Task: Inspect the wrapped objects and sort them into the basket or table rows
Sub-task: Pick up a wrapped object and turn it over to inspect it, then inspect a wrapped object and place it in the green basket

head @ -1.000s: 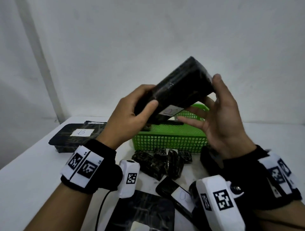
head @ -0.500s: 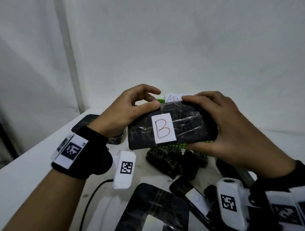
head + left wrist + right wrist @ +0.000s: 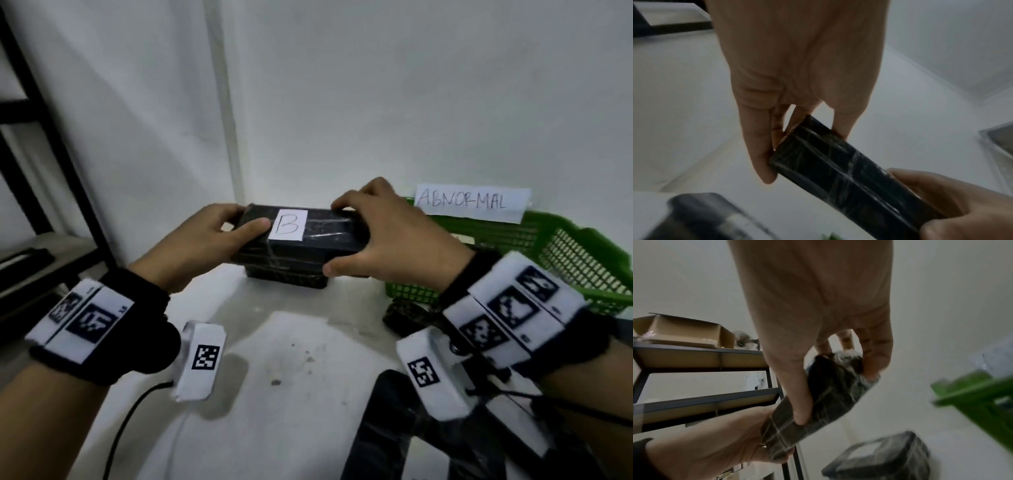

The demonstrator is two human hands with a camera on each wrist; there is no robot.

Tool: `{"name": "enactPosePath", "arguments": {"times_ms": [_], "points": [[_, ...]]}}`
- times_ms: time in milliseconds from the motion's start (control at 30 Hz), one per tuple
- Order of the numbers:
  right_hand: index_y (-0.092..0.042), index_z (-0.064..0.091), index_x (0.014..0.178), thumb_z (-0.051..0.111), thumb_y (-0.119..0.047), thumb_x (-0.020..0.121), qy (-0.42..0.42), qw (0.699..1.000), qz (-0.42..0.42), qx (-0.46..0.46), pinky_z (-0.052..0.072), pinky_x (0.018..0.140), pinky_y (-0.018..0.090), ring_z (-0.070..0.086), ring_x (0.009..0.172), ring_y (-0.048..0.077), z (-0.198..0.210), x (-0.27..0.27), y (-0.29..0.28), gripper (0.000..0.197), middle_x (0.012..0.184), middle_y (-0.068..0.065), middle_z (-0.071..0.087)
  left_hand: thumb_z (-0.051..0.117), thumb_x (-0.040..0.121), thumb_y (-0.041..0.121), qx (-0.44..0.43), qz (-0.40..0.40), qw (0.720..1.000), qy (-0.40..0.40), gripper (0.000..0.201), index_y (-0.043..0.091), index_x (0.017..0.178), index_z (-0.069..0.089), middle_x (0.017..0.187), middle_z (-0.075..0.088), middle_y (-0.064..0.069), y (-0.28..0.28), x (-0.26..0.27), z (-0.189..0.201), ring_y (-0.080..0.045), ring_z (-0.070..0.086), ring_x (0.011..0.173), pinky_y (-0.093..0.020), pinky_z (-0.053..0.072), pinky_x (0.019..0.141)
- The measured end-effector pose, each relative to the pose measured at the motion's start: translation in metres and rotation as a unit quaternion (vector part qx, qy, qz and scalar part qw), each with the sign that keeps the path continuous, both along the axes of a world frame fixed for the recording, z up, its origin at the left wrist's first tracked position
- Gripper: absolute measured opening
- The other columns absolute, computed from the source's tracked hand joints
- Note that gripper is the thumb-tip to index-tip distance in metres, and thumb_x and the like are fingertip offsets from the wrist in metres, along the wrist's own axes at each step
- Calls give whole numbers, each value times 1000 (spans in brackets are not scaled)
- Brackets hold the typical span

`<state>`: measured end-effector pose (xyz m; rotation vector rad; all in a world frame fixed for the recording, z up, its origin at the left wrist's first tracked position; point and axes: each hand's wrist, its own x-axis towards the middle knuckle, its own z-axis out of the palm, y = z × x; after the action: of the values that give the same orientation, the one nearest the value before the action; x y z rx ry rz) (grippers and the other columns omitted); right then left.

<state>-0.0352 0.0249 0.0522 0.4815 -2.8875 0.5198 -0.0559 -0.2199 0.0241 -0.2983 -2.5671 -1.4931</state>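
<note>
A black wrapped block [image 3: 325, 236] with a white "B" label [image 3: 287, 226] is held level by both hands. My left hand [image 3: 248, 219] pinches its left end, thumb on the near side and fingers on the far side. My right hand [image 3: 334, 236] grips the right end the same way. The block [image 3: 838, 170] hangs just above another black wrapped object [image 3: 287, 277] lying at the table's back left, which shows in the right wrist view with a white label [image 3: 879, 456]. I cannot tell whether the two touch.
A green mesh basket [image 3: 565, 246] with an "ABNORMAL" sign [image 3: 469, 202] stands at the right. Small wrapped pieces [image 3: 407, 315] lie in front of it. A flat wrapped object [image 3: 394, 428] lies near my right wrist. A dark shelf rack [image 3: 51, 137] stands at the left.
Both hands turned the block so its "B" label faces up, then carried it left and away to the back left of the table, over another wrapped object.
</note>
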Motion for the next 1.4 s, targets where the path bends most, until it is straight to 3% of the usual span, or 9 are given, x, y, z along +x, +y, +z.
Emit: {"name": "enactPosePath", "arguments": {"times_ms": [133, 233, 433, 600, 767, 900, 1033, 1267, 1400], "points": [[-30, 55, 136, 91, -37, 70, -96, 994, 53, -15, 55, 75, 28, 62, 86, 13, -18, -26, -25, 75, 127, 0, 51, 65, 77, 65, -47, 48, 995, -73, 66, 5, 102, 71, 107, 69, -23, -28, -12, -26, -37, 69, 96, -57, 55, 90], [-25, 59, 130, 90, -30, 74, -134, 988, 70, -14, 54, 65, 22, 59, 70, 3, -33, -35, -36, 64, 122, -2, 59, 63, 93, 41, -66, 62, 988, -125, 41, 3, 109, 68, 109, 68, -19, -38, -17, -40, -23, 66, 86, -43, 58, 86], [-27, 57, 122, 91, -33, 70, -166, 984, 50, 42, 44, 69, 24, 56, 94, 11, -53, -47, -49, 62, 117, -6, 58, 85, 76, 30, -159, 31, 974, -160, 56, 19, 123, 57, 107, 64, 0, -37, -20, -42, -14, 61, 78, -25, 49, 69], [-29, 58, 130, 88, -37, 75, -193, 977, 54, 72, 44, 78, 26, 56, 101, 12, -55, -43, -48, 63, 111, -11, 57, 85, 75, 30, -279, 30, 945, -167, 60, 22, 128, 57, 117, 61, 4, -27, -19, -47, -18, 56, 105, -26, 42, 86], [-27, 54, 137, 73, -47, 89, -159, 981, 71, 83, 39, 83, 26, 54, 105, 11, -46, -27, -37, 56, 130, -8, 59, 73, 82, 47, -373, 60, 924, -63, 63, 24, 136, 51, 128, 51, -5, -2, -4, -34, -28, 49, 121, -35, 42, 98], [-31, 54, 136, 67, -54, 90, -152, 981, 65, 102, 44, 86, 28, 57, 107, 11, -36, -6, -6, 53, 127, -9, 60, 67, 84, 53, -337, -14, 941, -18, 46, 26, 121, 60, 110, 62, 10, 33, 15, -15, -16, 59, 107, -30, 46, 87], [-33, 60, 126, 68, -58, 88, -139, 984, 13, 107, 49, 89, 29, 61, 99, 9, -25, 16, 42, 45, 113, -14, 66, 65, 84, 56, -325, -111, 939, 14, 41, 29, 115, 64, 100, 68, 14, 85, 32, -1, -8, 64, 97, -32, 51, 90], [-32, 71, 103, 78, -53, 81, -205, 969, -84, 106, 56, 85, 33, 67, 90, 9, -25, 45, 132, 32, 99, -12, 72, 65, 89, 53, -418, -251, 873, 7, 41, 31, 124, 60, 112, 67, 11, 173, 27, -5, -12, 62, 98, -30, 51, 86], [-31, 66, 108, 81, -45, 81, -189, 974, -103, 68, 46, 67, 22, 65, 86, 8, -35, 52, 152, 34, 98, -10, 72, 70, 87, 45, -507, -241, 828, 8, 26, 27, 102, 60, 105, 64, 3, 206, 15, -22, -19, 56, 90, -29, 43, 73]]}}
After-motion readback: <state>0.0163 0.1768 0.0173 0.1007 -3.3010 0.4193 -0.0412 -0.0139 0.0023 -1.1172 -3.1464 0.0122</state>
